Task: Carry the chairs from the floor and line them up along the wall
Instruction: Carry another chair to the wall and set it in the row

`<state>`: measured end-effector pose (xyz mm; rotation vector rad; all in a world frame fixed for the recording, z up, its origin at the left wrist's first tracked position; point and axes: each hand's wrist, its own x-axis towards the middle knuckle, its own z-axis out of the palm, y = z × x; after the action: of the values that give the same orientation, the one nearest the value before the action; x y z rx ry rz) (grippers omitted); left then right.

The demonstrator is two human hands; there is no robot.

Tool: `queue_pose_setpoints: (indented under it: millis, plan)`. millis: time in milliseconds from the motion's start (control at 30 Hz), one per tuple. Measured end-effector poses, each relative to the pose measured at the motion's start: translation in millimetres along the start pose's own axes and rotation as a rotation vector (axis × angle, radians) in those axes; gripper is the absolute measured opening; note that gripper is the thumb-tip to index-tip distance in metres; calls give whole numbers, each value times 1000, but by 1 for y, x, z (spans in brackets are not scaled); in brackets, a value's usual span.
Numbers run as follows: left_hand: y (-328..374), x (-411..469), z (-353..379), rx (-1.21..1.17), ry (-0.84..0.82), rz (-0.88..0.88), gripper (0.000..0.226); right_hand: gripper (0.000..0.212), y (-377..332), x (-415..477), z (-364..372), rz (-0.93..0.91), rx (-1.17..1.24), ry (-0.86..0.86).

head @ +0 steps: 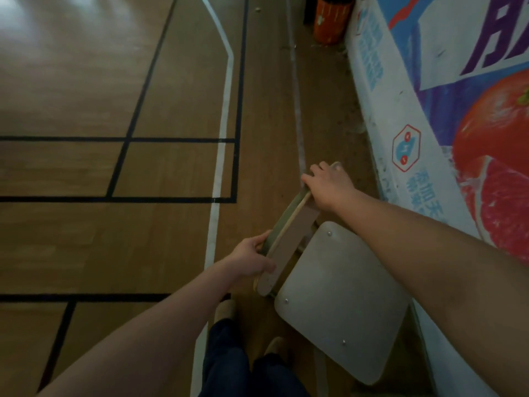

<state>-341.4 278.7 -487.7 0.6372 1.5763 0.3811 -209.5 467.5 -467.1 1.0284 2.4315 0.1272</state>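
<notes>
Shoes (226, 309) close on the chair's (340, 296) left. Its legs are hidden under the seat, so cannot tell if they touch the floor (86, 239).

Chair is right of the white line, seat edge just beside the wall (400, 110).

Left hand (252, 259) pinches the near end of the backrest (289, 236), thumb on the inner face. Right hand (329, 187) is curled over the far end from above.

Risks, as judged:
- A leg could land on a shoe at set-down, with the feet this close.
- The seat could scrape the printed wall if swung right.
- The rail is thin and held at the ends only, so the chair may twist and slip.

Far: orange bin (332, 21) by the same wall, well apart.
</notes>
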Motion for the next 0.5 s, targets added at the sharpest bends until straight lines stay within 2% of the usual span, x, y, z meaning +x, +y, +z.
queue_pose_setpoints:
  millis: [167,300,500]
  plan:
    - [-5,-9,-1,105,-21,-12,94,39,-6,-9,-10,-47,-50,-12]
    - [16,-17,14,193,-59,45,89,35,26,-49,-22,-47,-68,-44]
    - [91,-17,44,434,-125,172,72,31,102,-154,-9,153,-3,-144]
